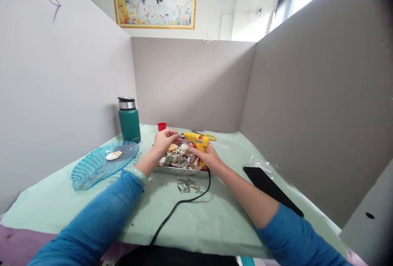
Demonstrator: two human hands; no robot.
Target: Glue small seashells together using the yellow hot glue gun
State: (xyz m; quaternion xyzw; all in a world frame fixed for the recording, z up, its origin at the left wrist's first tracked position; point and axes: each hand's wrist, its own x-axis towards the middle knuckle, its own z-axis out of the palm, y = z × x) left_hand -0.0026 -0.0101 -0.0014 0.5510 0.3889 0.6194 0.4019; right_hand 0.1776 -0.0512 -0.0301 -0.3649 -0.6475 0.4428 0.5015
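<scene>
My right hand (210, 158) is wrapped round the handle of a yellow hot glue gun (196, 138), its nozzle pointing left. Close to that nozzle, my left hand (166, 139) has thumb and fingers pinched together; whatever sits between the fingertips is too small to name. Below both hands lies a metal tray (181, 171) filled with assorted seashells (179, 157). A black cord (176, 205) runs from the gun's handle down to the table's front edge. Several small metal clips or pins (188, 185) lie in front of the tray.
To the left, a blue shell-shaped dish (89, 170) holds one pale shell (113, 155). Behind it stands a green bottle (129, 122). A red cup (161, 127) and yellow-handled scissors (211, 137) are at the back. A black flat object (270, 188) and clear plastic wrapping (262, 165) lie right.
</scene>
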